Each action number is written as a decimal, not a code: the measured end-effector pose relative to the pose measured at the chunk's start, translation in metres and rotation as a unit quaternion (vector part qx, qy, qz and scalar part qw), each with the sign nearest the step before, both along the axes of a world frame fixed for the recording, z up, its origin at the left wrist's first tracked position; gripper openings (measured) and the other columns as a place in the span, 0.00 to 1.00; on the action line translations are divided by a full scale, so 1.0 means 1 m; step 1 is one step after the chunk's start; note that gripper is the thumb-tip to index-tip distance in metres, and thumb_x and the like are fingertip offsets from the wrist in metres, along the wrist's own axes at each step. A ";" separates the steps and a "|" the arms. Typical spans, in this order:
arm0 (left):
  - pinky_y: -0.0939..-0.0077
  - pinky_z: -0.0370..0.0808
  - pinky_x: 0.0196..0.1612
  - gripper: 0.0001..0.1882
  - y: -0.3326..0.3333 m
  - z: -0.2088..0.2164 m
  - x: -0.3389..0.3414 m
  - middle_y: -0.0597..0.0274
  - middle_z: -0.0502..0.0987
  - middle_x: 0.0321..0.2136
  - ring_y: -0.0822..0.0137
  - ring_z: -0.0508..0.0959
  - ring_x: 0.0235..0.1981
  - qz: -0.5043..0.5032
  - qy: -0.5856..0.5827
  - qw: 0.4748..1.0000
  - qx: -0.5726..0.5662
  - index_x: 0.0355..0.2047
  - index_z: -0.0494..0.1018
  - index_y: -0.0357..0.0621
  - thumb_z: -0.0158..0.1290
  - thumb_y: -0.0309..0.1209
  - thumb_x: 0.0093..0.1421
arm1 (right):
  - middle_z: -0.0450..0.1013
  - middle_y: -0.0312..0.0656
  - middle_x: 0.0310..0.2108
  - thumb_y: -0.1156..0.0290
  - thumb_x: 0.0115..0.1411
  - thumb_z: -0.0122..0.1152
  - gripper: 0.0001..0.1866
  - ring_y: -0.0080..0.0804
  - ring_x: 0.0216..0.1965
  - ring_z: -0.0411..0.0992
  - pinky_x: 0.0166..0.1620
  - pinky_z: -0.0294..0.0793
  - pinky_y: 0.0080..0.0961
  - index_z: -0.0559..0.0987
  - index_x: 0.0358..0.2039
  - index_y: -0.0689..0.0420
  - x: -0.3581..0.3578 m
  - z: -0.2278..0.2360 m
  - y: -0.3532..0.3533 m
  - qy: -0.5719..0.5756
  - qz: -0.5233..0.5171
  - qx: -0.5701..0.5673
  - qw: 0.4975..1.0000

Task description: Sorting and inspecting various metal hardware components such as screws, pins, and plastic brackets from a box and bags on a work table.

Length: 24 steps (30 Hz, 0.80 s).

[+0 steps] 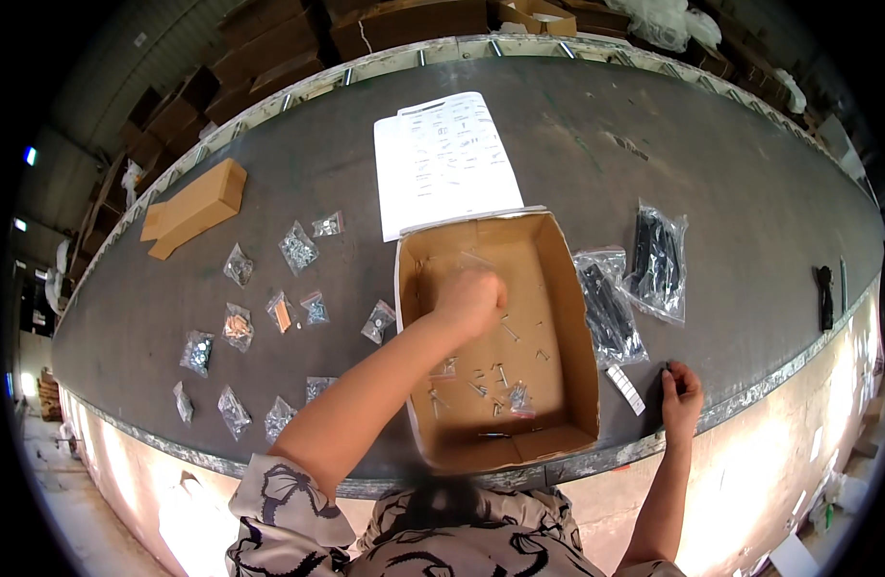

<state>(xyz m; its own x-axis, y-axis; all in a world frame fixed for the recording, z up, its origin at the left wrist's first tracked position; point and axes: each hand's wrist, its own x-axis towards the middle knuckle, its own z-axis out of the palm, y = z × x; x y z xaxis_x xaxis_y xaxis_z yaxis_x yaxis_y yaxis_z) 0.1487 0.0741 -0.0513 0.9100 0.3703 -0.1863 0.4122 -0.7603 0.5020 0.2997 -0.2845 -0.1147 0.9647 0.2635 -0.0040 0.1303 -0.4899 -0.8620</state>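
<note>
My left hand is closed in a fist inside an open cardboard box, over its far half. A faint see-through edge shows just beyond the fist, but what the fingers hold is hidden. Loose screws and other small metal parts lie on the box floor, with a small plastic bag of hardware among them. Beside the table's near edge, my right hand has its fingers curled together; a tiny dark spot at the fingertips is too small to name. Close to it lies a white label strip.
Several small bags of hardware are spread left of the box. Printed sheets lie behind it. Bags of black parts rest to its right, a black tool-like item farther right. Folded cardboard sits at far left.
</note>
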 end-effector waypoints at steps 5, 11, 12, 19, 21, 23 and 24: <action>0.64 0.73 0.39 0.06 -0.008 -0.008 0.001 0.54 0.78 0.27 0.56 0.77 0.34 -0.016 0.004 1.000 0.018 0.25 0.79 0.45 0.58 0.30 0.45 | 0.69 0.37 0.28 0.77 0.54 0.60 0.08 0.21 0.27 0.67 0.34 0.68 0.18 0.77 0.35 0.63 0.002 -0.005 -0.001 -0.030 0.007 -0.009 0.999; 0.65 0.73 0.39 0.08 -0.009 -0.013 0.003 0.54 0.77 0.28 0.57 0.77 0.35 -0.009 0.008 1.000 -0.005 0.24 0.78 0.45 0.59 0.34 0.45 | 0.70 0.32 0.27 0.77 0.55 0.59 0.08 0.16 0.28 0.65 0.34 0.65 0.13 0.75 0.36 0.64 0.000 -0.001 0.001 -0.032 0.014 -0.025 0.999; 0.65 0.73 0.39 0.08 -0.009 -0.014 0.003 0.54 0.77 0.28 0.57 0.77 0.35 -0.010 0.008 1.000 -0.005 0.24 0.78 0.45 0.59 0.34 0.45 | 0.70 0.32 0.27 0.77 0.55 0.59 0.08 0.16 0.28 0.65 0.34 0.65 0.13 0.75 0.36 0.64 0.001 -0.001 0.001 -0.033 0.014 -0.026 0.999; 0.63 0.73 0.39 0.07 -0.009 -0.028 0.001 0.53 0.77 0.29 0.54 0.76 0.33 -0.058 -0.024 0.996 0.070 0.26 0.77 0.44 0.57 0.33 0.48 | 0.70 0.32 0.27 0.76 0.55 0.58 0.08 0.16 0.28 0.65 0.34 0.65 0.13 0.75 0.36 0.64 0.002 -0.004 0.000 -0.041 0.020 -0.036 0.998; 0.63 0.73 0.39 0.08 -0.007 -0.027 -0.001 0.52 0.77 0.29 0.53 0.76 0.33 -0.075 -0.046 0.990 0.112 0.27 0.77 0.43 0.56 0.33 0.49 | 0.70 0.32 0.26 0.76 0.55 0.58 0.08 0.16 0.28 0.65 0.34 0.65 0.13 0.75 0.36 0.64 0.002 -0.003 0.001 -0.035 0.022 -0.039 0.998; 0.70 0.73 0.34 0.09 -0.005 -0.001 -0.002 0.55 0.77 0.28 0.60 0.77 0.29 0.010 -0.051 0.996 -0.076 0.31 0.76 0.41 0.56 0.32 0.51 | 0.70 0.36 0.26 0.75 0.54 0.60 0.09 0.22 0.29 0.67 0.35 0.68 0.18 0.77 0.35 0.63 0.001 -0.002 0.003 -0.018 0.004 -0.030 0.999; 0.70 0.73 0.34 0.09 -0.006 0.010 -0.005 0.55 0.77 0.28 0.60 0.77 0.29 0.010 -0.051 0.996 -0.079 0.31 0.76 0.41 0.56 0.32 0.51 | 0.70 0.36 0.26 0.75 0.54 0.60 0.09 0.22 0.29 0.67 0.35 0.68 0.18 0.77 0.35 0.63 0.002 -0.001 0.002 -0.018 0.004 -0.033 0.999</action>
<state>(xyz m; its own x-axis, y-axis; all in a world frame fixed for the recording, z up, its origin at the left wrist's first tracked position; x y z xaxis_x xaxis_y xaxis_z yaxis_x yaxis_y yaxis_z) 0.1437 0.0685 -0.0410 0.9202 0.3611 -0.1508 0.3666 -0.6608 0.6550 0.3015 -0.2826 -0.1160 0.9626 0.2706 0.0130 0.1640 -0.5441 -0.8229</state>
